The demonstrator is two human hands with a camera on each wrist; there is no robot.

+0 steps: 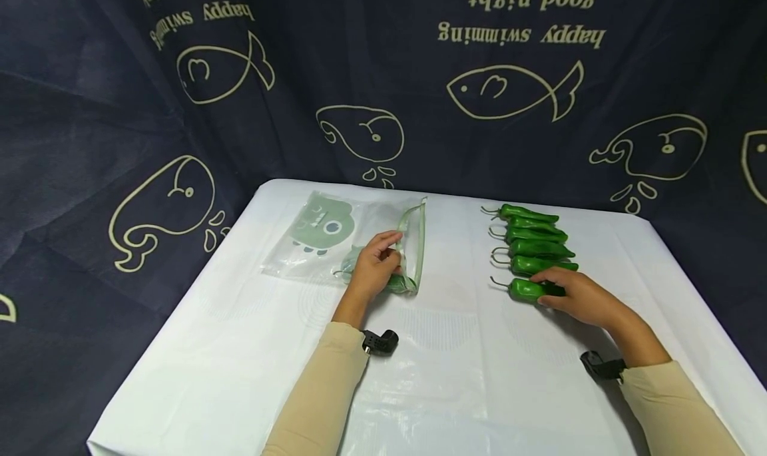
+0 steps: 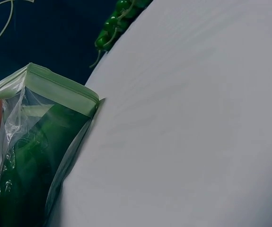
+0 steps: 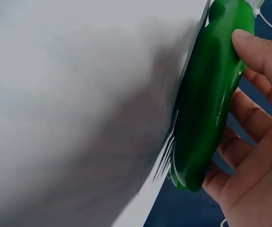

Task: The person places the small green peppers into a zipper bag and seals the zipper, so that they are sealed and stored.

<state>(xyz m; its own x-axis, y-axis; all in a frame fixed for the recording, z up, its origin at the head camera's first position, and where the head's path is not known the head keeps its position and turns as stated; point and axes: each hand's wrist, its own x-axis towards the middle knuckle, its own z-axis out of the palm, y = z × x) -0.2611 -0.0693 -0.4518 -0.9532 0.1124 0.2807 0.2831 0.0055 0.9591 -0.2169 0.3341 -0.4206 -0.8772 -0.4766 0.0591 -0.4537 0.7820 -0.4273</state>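
Note:
At the table's right side several long green peppers [image 1: 542,248] lie in a row with their stems to the left. My right hand [image 1: 584,297] grips the nearest green pepper [image 1: 525,289], thumb on one side and fingers on the other. The right wrist view shows that pepper [image 3: 211,94] close up along the fingers. On the left lies a clear zip bag [image 1: 374,215] with a green rim, its mouth facing right and gaping. My left hand [image 1: 376,266] holds the bag near its mouth. Inside the bag, a green pepper [image 2: 36,156] shows through the plastic.
A white cloth covers the table [image 1: 443,376]. A dark curtain [image 1: 419,63] with fish and whale drawings hangs behind it and along the left. The bag bears a green cartoon print [image 1: 326,224]. Each wrist wears a small black camera [image 1: 381,341].

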